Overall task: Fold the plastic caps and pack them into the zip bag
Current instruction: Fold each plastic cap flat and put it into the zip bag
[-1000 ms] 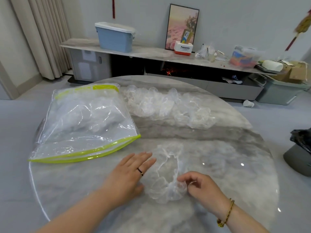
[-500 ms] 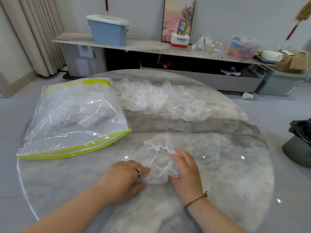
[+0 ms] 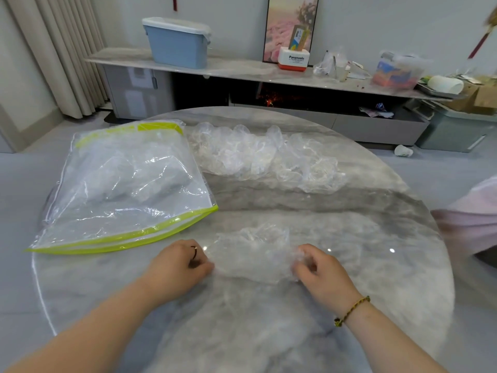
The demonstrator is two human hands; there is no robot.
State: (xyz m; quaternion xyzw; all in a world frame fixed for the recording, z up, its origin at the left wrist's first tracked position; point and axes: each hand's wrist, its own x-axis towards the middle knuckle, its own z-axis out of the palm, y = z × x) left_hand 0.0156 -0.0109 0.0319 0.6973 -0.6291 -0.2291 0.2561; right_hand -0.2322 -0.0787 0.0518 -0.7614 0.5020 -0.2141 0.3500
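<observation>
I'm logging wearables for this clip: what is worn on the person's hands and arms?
The left hand wears a thin dark ring on one finger. The right hand has no ring that shows, but its wrist carries a braided yellowish cord bracelet with a small knot hanging from it. Both forearms are uncovered, with no sleeves in view.

Pretty quick rundown of us, honestly. Our left hand (image 3: 177, 265) has a thin dark ring (image 3: 194, 253) on one finger, with a tiny pale glint on top where the light catches it. Just behind our right hand (image 3: 322, 270), round the wrist, we've got a braided cord bracelet (image 3: 352, 309) in a yellowish olive with darker flecks, ending in a little knotted tail on the lower side. Both forearms (image 3: 94, 327) are bare right down to the bottom edge. There's also some blurry pale pink fabric (image 3: 470, 211) at far right; we can't tell if it's ours.
</observation>
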